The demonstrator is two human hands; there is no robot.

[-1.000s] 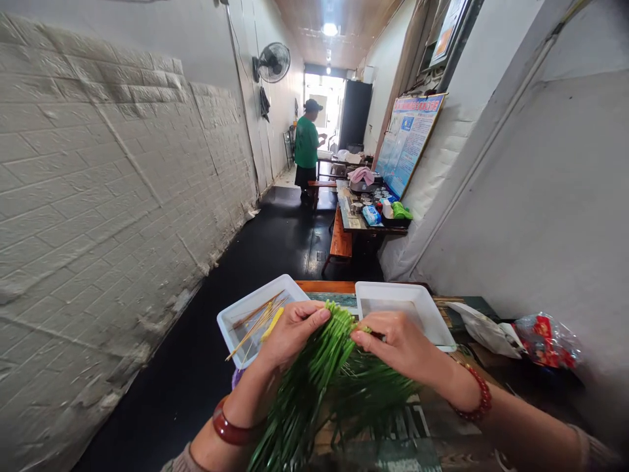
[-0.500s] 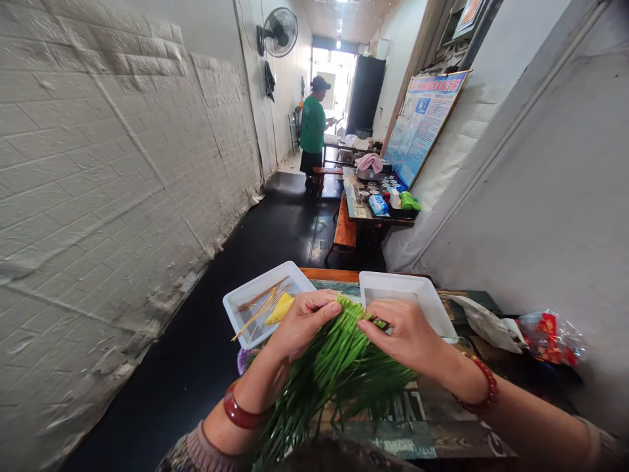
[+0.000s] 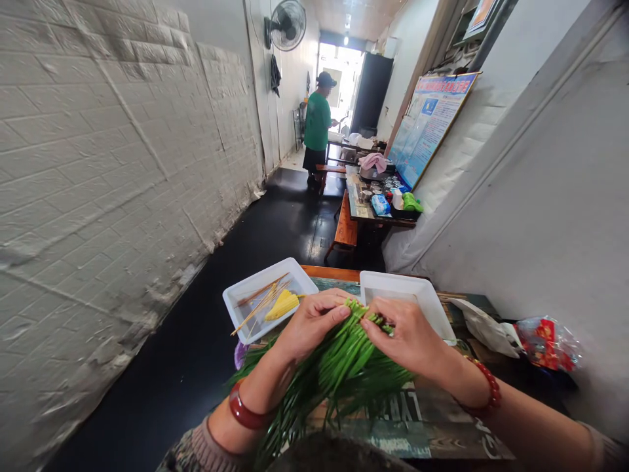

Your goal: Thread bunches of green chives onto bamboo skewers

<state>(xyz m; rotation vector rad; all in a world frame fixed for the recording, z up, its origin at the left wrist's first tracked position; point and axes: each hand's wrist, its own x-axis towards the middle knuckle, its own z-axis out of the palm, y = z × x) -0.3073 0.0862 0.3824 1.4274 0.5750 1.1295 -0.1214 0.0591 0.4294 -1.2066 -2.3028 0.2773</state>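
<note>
A thick bunch of long green leafy stalks, looking like garlic chives (image 3: 344, 360), hangs over the wooden table (image 3: 403, 439). My left hand (image 3: 314, 321) grips the bunch near its cut ends, thumb pressed on top. My right hand (image 3: 405, 331) pinches the stalk ends from the other side, its fingers close to the left ones. Exactly which stalks each hand pinches is partly hidden. Left of my hands, a white tray (image 3: 233, 298) holds thin wooden skewers (image 3: 263, 303) and a yellow fan-shaped piece (image 3: 282, 305).
Another white tray (image 3: 393, 278) stands behind my right hand. A clear and red plastic bag (image 3: 548, 344) lies at the right. Farther off are a bench (image 3: 346, 226), a cluttered table (image 3: 361, 206) and a standing person in green (image 3: 317, 121).
The bunch's leaves have spread further left beneath my left forearm. Both hands keep hold, with the left shifted slightly right. The view has tilted a little.
</note>
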